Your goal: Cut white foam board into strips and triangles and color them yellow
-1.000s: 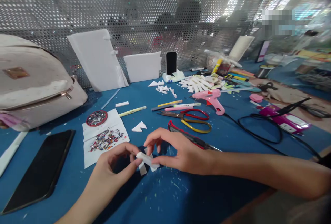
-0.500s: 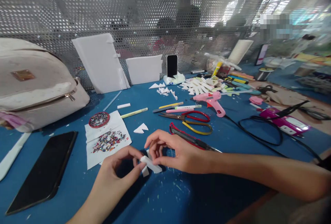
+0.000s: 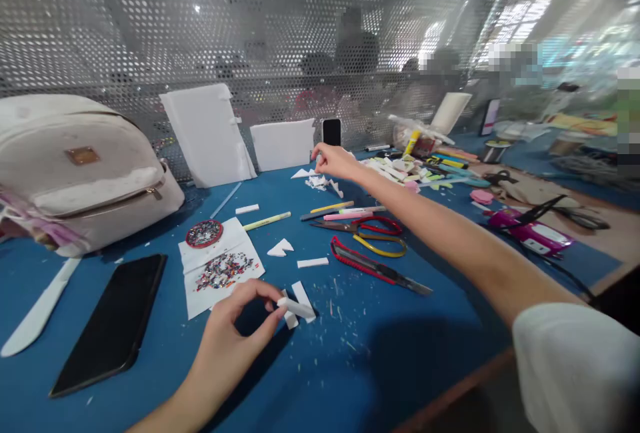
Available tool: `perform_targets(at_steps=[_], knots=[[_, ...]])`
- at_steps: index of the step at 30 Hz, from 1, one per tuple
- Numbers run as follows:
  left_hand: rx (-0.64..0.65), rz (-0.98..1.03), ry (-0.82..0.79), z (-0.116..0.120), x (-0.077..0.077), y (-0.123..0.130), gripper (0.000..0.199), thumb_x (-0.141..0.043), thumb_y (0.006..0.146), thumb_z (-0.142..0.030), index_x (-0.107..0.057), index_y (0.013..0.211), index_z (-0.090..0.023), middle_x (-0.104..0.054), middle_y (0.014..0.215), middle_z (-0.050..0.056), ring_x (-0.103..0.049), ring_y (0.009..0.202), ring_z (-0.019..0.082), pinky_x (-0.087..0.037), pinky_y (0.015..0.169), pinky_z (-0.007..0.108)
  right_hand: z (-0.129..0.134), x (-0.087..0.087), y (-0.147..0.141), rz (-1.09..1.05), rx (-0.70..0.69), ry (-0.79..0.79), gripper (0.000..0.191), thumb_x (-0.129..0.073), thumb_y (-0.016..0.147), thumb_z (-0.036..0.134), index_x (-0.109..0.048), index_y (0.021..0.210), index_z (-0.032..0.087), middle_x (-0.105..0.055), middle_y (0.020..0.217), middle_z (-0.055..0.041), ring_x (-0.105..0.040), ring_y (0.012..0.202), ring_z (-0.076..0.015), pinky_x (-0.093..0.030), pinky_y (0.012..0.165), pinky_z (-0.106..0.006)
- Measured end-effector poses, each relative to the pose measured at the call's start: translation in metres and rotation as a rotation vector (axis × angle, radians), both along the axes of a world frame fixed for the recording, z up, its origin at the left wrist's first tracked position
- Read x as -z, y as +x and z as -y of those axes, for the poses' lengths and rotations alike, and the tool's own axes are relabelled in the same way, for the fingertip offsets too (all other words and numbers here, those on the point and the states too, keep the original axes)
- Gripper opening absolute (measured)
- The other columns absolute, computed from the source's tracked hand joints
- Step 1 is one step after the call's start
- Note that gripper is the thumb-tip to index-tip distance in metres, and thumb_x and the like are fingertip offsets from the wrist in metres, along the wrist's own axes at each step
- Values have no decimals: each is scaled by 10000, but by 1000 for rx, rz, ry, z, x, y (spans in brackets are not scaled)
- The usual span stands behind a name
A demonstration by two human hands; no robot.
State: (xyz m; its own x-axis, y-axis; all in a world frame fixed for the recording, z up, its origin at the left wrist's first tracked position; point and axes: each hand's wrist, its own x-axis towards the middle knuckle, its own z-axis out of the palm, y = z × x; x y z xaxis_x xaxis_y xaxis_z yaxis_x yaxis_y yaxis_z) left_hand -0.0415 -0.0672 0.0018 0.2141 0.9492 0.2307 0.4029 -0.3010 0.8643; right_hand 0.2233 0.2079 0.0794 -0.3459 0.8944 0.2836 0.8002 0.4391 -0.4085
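Observation:
My left hand (image 3: 245, 323) pinches a white foam strip (image 3: 298, 307) between thumb and forefinger, low over the blue table. Two more white strips lie under and beside it, one of them a longer strip (image 3: 303, 298). My right hand (image 3: 336, 161) is stretched far forward, its fingers curled together above the white foam scraps (image 3: 320, 183) and in front of an upright phone (image 3: 331, 132). Whatever its fingertips hold, if anything, is too small to make out. A single white strip (image 3: 313, 263) and a notched white piece (image 3: 281, 247) lie farther back.
A red-handled cutter (image 3: 363, 263), scissors (image 3: 365, 226) and pens lie mid-table. Left are a black phone (image 3: 110, 323), beads (image 3: 225, 269) on paper (image 3: 200, 303), and a pale backpack (image 3: 85, 173). Foam pieces (image 3: 395, 167) and a purple device (image 3: 533, 231) are right.
My right hand has left the strips beside my left hand and reached forward to the back of the table. My left hand still pinches a strip. The view has shifted somewhat.

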Motion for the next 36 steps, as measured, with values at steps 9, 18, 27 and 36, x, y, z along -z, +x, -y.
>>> perform_targets(at_steps=[9,18,27,36], knots=[[1,-9,19,0,-2,-1,93,-635,913,-314,-693,886,-247,-683,827,-25,-629,786,152,-461,753,263,-20,11,-1,128,157,-15,199,-643,962,229,-654,1135,132,-703,1094,-81,-665,1042,-228,-535,923,-422],[4,16,-8,-13,-2,-7,92,-602,900,-281,-636,976,-241,-649,918,-16,-599,804,147,-463,754,260,113,0,-27,33,-478,-50,199,-587,977,254,-638,1163,205,-739,1079,-30,-666,961,-163,-475,857,-275],[98,-147,-58,-22,-10,-2,152,-586,877,-264,-651,1014,-247,-638,783,-37,-595,737,161,-437,715,271,206,48,-26,82,-731,-92,653,-806,796,426,-537,1325,154,-654,1241,-115,-572,1140,-285,-463,910,-373],[104,-343,-59,-33,-9,10,150,-567,895,-270,-669,1004,-259,-695,802,-26,-618,748,190,-405,775,339,188,45,-6,-109,-653,-275,721,-860,745,371,-504,1358,237,-637,1249,-69,-573,1169,-241,-464,955,-345]])
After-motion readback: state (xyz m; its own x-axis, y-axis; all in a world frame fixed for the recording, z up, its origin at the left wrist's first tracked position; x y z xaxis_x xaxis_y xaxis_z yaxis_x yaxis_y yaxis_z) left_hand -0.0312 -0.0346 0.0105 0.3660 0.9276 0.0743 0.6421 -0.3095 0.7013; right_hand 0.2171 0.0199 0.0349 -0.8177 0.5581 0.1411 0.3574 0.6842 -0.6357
